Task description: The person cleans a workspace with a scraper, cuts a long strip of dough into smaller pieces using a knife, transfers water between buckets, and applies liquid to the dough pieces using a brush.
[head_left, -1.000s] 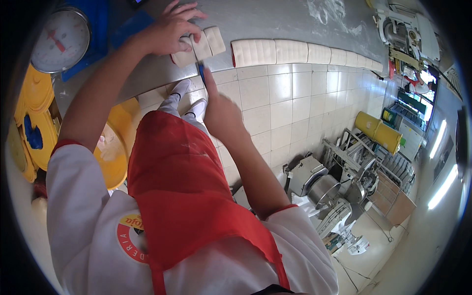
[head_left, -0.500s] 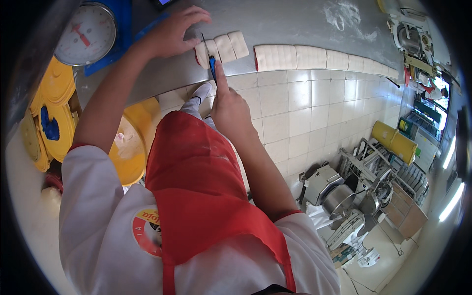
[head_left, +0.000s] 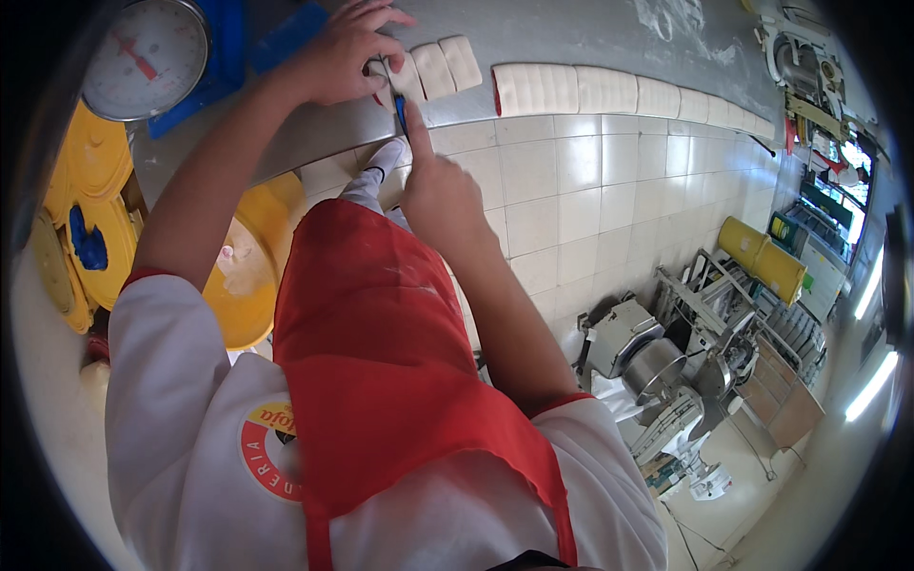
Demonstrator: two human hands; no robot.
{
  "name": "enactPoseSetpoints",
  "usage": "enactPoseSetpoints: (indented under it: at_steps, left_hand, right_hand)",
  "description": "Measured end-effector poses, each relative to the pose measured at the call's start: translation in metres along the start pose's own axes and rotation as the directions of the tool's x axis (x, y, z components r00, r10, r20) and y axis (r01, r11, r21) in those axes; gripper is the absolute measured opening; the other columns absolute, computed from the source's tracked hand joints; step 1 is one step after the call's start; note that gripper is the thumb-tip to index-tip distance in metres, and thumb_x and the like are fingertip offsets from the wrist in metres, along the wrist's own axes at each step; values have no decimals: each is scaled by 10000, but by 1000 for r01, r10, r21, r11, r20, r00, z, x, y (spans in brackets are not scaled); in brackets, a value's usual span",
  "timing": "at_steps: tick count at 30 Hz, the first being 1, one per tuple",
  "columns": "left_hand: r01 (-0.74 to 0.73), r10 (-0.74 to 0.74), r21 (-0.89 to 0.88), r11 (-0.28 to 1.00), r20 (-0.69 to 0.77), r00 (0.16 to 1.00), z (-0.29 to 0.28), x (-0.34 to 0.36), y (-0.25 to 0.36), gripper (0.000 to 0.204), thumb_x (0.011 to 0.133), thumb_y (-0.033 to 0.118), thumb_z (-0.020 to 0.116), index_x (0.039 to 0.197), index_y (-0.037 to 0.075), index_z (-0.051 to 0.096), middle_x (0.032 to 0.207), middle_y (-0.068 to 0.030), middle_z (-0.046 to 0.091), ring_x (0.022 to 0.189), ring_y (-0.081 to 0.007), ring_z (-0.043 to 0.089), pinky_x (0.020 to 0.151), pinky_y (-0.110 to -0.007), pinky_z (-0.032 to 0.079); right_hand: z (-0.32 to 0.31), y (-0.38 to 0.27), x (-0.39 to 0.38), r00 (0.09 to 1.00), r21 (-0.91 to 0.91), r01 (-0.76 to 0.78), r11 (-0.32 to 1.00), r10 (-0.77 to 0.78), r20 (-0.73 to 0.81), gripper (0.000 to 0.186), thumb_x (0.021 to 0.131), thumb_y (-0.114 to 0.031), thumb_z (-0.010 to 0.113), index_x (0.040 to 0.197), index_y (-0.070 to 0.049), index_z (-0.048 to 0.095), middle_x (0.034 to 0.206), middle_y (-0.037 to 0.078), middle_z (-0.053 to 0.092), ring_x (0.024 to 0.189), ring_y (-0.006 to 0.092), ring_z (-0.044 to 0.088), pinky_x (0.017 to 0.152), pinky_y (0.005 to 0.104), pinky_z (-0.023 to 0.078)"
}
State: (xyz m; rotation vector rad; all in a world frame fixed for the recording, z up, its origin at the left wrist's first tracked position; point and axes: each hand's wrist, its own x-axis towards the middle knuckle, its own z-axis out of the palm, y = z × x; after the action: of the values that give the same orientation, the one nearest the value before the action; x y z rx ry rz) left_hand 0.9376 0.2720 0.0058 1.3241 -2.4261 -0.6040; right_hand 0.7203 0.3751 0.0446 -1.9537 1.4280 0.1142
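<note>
Several yellow lids (head_left: 98, 157) lie left of my left hand, beyond its forearm. Next, nearer that hand, a dial scale (head_left: 146, 59). My left hand (head_left: 347, 52) arches at the left end of the short dough (head_left: 435, 72), thumb and fingers bent about it; whether they pinch it I cannot tell. This dough, in pieces side by side, rests on the table (head_left: 533, 38), just ahead of my right hand. A blue-handled knife (head_left: 401, 116) meets its left part. My right hand (head_left: 441, 200) grips the handle, forefinger extended along it. Right of both hands, a long dough row (head_left: 609, 92) follows the table edge.
</note>
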Motion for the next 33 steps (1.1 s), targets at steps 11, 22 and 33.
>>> enactPoseSetpoints:
  at_steps: [11,22,33]
  left_hand:
    - [69,-75,76,995,76,994,0,-3,32,203,736,125,773,871,116,623,1476,-59,511,1522,-320,303,1283,-522,159]
    - [435,-417,182,882,-133,899,23,-30,24,352,806,297,815,1031,97,635,1317,-92,587,1201,-319,567,1002,-473,432]
    - [-158,-849,-986,48,-124,514,16,-95,69,360,1015,179,616,1313,19,492,1231,-115,588,1082,-311,647,1026,-453,540]
  right_hand:
    - [3,14,-43,996,17,-60,998,58,72,796,918,-98,516,1638,-171,185,841,256,692,746,436,697,702,542,564]
    - [31,182,-261,929,267,-329,906,361,-81,742,998,-55,461,1641,-208,124,976,334,696,835,527,673,706,569,523]
    - [108,278,-343,644,671,-461,581,739,-197,736,1019,-97,442,1642,-190,61,794,264,690,655,417,690,591,513,516]
